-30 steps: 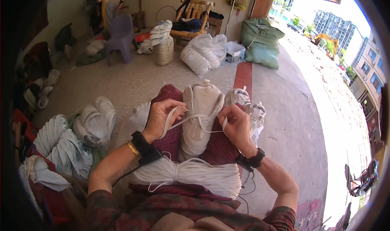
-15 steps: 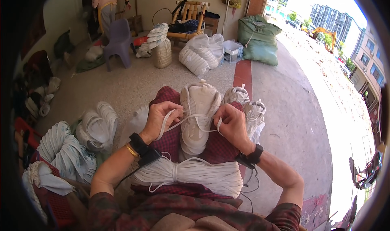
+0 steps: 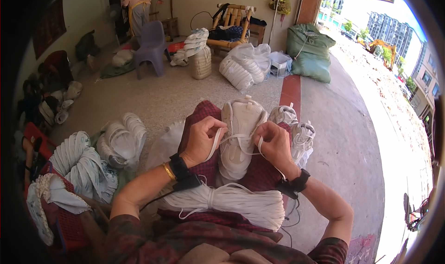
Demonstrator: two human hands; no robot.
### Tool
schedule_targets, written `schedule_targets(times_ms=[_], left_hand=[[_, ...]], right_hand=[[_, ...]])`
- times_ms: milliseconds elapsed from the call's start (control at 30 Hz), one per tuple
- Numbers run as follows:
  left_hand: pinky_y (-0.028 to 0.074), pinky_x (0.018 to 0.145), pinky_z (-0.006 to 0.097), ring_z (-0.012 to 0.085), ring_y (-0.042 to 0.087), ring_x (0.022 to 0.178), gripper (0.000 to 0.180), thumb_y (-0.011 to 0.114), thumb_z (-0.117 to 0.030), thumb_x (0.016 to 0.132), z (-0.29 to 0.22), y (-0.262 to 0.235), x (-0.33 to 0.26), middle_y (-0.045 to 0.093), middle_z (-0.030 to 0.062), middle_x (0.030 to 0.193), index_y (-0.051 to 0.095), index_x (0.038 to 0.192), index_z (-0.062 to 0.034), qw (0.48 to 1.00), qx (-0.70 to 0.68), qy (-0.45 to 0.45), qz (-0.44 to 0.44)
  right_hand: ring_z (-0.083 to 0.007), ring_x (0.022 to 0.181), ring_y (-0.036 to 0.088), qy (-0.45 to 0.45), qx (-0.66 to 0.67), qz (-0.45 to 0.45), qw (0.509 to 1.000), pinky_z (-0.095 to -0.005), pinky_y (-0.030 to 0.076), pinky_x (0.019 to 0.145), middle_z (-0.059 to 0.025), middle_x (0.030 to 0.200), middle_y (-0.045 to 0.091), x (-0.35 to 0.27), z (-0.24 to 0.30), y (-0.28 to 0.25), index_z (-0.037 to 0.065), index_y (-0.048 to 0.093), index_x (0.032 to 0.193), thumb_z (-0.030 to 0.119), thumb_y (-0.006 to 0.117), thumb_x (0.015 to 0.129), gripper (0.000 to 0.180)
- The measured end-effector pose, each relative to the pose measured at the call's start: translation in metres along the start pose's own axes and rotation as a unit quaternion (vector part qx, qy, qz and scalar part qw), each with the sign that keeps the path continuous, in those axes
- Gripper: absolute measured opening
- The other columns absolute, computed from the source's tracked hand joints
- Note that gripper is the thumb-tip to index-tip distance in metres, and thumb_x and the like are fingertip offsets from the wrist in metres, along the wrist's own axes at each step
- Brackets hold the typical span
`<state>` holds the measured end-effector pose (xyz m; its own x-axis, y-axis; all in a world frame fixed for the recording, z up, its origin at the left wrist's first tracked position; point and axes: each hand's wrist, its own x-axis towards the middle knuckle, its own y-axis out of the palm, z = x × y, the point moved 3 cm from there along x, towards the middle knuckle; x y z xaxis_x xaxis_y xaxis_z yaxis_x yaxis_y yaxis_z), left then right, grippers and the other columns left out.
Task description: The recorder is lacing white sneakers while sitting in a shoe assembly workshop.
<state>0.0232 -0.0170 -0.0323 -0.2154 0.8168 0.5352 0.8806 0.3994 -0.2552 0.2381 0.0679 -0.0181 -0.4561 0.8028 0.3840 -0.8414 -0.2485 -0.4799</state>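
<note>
A cream-white sneaker upper (image 3: 237, 157) rests on my lap between my knees, its heel end with a pull tab pointing away from me. A white shoelace (image 3: 239, 136) crosses its lower throat, with one end running to each hand. At the upper's left edge, my left hand (image 3: 204, 138) pinches one lace end. Opposite it, my right hand (image 3: 273, 142) has closed fingers on the other end, close to the upper's right edge. A thick bundle of white laces (image 3: 232, 202), tied round the middle, lies across my lap nearer to me.
Two laced shoes (image 3: 302, 138) sit just beyond my right hand. Stacked white shoe parts (image 3: 81, 164) and a bagged stack (image 3: 123, 141) are at my left. Farther off stand a purple chair (image 3: 151, 50), a bamboo chair (image 3: 232, 27) and a green sack (image 3: 309, 53). Another person (image 3: 138, 6) stands at the back.
My left hand has come closer to the upper's throat with its lace end. My right hand stays by the right edge. The whole view has shifted, so the scene sits farther right.
</note>
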Motion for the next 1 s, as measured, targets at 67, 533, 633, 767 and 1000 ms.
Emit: schedule_targets(times_ms=[67, 533, 633, 767, 1000], left_hand=[[0.053, 0.061, 0.026, 0.0093, 0.065, 0.071, 0.007, 0.070, -0.002, 0.092, -0.007, 0.002, 0.003, 0.068, 0.0042, 0.086, 0.065, 0.097, 0.0001, 0.997, 0.064, 0.043, -0.001], [0.053, 0.082, 0.040, 0.0300, 0.058, 0.099, 0.028, 0.079, -0.008, 0.072, -0.041, -0.008, 0.047, 0.051, 0.0098, 0.105, 0.061, 0.094, -0.0043, 0.819, 0.393, 0.327, 0.261], [0.054, 0.089, 0.036, 0.0281, 0.058, 0.103, 0.025, 0.077, -0.017, 0.073, -0.053, -0.002, 0.061, 0.053, 0.0096, 0.103, 0.059, 0.084, -0.0043, 0.766, 0.386, 0.400, 0.322], [0.053, 0.090, 0.035, 0.0284, 0.055, 0.108, 0.021, 0.077, -0.014, 0.072, -0.052, -0.003, 0.068, 0.055, 0.0083, 0.102, 0.063, 0.086, -0.0044, 0.722, 0.418, 0.412, 0.367], [0.048, 0.088, 0.043, 0.0369, 0.054, 0.096, 0.023, 0.059, -0.017, 0.072, -0.059, 0.016, 0.097, 0.060, 0.0145, 0.096, 0.074, 0.079, -0.0014, 0.687, 0.452, 0.116, 0.556]], right_hand=[[-0.0096, 0.059, 0.060, -0.010, 0.015, -0.024, 1.000, -0.0261, 0.048, 0.058, -0.0019, 0.066, 0.064, -0.001, -0.002, 0.001, 0.004, 0.066, 0.084, 0.008, 0.072, 0.076, 0.010], [-0.0241, 0.097, 0.056, -0.314, -0.338, 0.101, 0.882, -0.0378, 0.048, 0.074, -0.0067, 0.094, 0.060, 0.015, 0.041, -0.022, 0.008, 0.064, 0.097, 0.015, 0.072, 0.078, 0.022], [-0.0246, 0.106, 0.047, -0.382, -0.417, 0.125, 0.815, -0.0359, 0.043, 0.082, -0.0059, 0.098, 0.052, 0.023, 0.051, -0.020, 0.011, 0.065, 0.088, 0.019, 0.068, 0.077, 0.014], [-0.0268, 0.100, 0.048, -0.403, -0.422, 0.179, 0.792, -0.0372, 0.043, 0.084, -0.0046, 0.096, 0.054, 0.031, 0.041, -0.011, 0.011, 0.066, 0.085, 0.014, 0.075, 0.072, 0.016], [-0.0298, 0.100, 0.050, -0.307, -0.233, 0.308, 0.870, -0.0367, 0.046, 0.085, -0.0108, 0.093, 0.062, 0.047, 0.034, -0.021, 0.005, 0.068, 0.079, 0.000, 0.060, 0.071, 0.013]])
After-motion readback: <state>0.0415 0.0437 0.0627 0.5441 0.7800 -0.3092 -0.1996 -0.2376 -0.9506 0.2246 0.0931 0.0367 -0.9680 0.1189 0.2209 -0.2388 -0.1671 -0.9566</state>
